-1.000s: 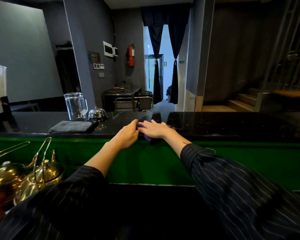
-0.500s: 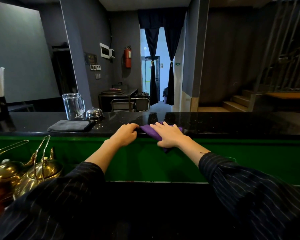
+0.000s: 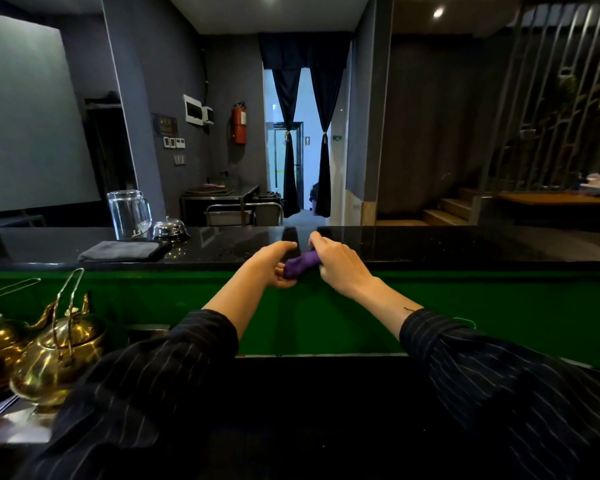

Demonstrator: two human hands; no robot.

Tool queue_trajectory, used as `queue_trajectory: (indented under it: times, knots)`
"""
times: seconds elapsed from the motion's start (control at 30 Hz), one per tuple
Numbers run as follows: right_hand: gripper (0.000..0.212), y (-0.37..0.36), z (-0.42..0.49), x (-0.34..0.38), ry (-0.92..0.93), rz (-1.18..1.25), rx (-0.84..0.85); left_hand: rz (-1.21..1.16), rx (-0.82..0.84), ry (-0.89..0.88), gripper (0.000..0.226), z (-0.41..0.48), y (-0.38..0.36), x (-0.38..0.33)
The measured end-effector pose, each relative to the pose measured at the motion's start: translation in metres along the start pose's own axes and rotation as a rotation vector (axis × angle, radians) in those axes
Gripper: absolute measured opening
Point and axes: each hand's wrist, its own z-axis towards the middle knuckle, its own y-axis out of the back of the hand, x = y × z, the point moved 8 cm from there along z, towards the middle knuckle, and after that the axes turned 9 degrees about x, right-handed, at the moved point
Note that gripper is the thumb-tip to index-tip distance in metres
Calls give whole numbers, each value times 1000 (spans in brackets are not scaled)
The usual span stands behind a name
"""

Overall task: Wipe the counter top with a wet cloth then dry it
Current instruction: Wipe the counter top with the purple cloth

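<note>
Flat on the counter (image 3: pixel 430 244) before, the cloth (image 3: pixel 302 263) is now bunched, gripped by left hand (image 3: pixel 274 266) and right hand (image 3: pixel 340 268), perhaps for refolding.

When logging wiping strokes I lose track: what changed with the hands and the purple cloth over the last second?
The right hand drew the purple cloth, then spread flat on the counter top, to the near edge. Now it is bunched into a roll there, gripped by both the right and the left hand. The folded grey cloth, glass jug and bell stayed put.
</note>
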Motion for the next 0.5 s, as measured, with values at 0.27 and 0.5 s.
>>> queue_trajectory:
  times: [0.27, 0.5]
  knots:
    - [52, 16, -62, -24, 166, -64, -116, 37, 164, -3, 23, -3, -58, -3]
    - [106, -9, -98, -88, -200, 307, 76, 273, 273, -305, 25, -21, -96, -46]
